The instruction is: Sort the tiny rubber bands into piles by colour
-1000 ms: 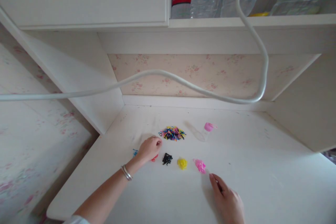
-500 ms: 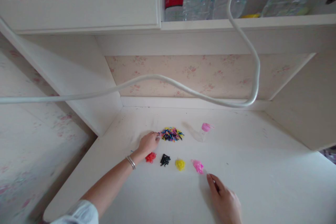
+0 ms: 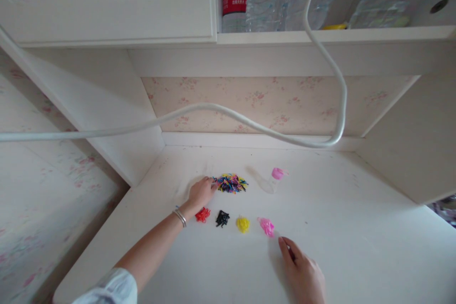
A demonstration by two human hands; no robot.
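A heap of mixed-colour small rubber bands lies on the white desk. My left hand reaches to its left edge, thumb and fingers pinched together on bands there. In front of the heap is a row of single-colour piles: red rubber bands beneath my left wrist, black rubber bands, yellow rubber bands and pink rubber bands. My right hand hovers just right of the pink pile, thumb and forefinger closed in a pinch. Whatever those fingertips hold is too small to make out.
A small clear container with a pink lid is right of the heap. A white cable hangs across the view in front of the desk. Above, water bottles stand on a shelf. A side panel bounds the right.
The view has shifted slightly. My left fingers have moved a little against the heap's left edge, where a blue band now shows at the fingertips. My right hand stays nearly still.
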